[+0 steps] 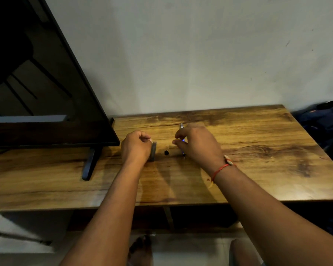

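Grips a grey block (153, 150) in the left hand (136, 145), fingers (145, 138) clenched against its left face. Stands the block on edge on the surface (258, 150).

Holds a pen (181, 127) in the right hand (198, 143), fingers curled round the barrel. Long axis set far to near, point end toward the body and low over the surface.

Noted between the two sets of fingers: a small black piece (166, 152), possibly a cap, too small to confirm. Lies loose on the surface, just right of the block and just left of the pen point, touching neither. About midway, so cannot rank either hand as nearer. Judged to be the next pickup, with no free fingers on either side.

Recorded left of the left fingers: a television (46, 83). Well right of the right fingers: a dark bag (323, 127).
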